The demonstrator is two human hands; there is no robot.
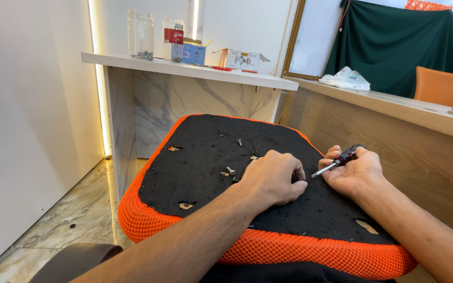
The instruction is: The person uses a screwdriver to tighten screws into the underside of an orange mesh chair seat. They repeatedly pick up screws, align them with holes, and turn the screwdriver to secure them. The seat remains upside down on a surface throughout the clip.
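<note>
On the upturned seat cushion (195,157) – black cloth underside, orange mesh rim – loose screws (230,170) lie at 10 o'clock from the left hand (273,178), whose fingers curl down on the cloth, whether pinching something I cannot tell. At its 3 o'clock the right hand (353,173) grasps a screwdriver (339,160) – stiff, light, probably best gripped by the thick handle.

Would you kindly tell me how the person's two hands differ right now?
The right hand grips a screwdriver and rests at the seat cushion's right edge; the left hand holds no tool and presses palm-down mid-cushion, near loose screws. Both are bare and rest on the black underside.
</note>
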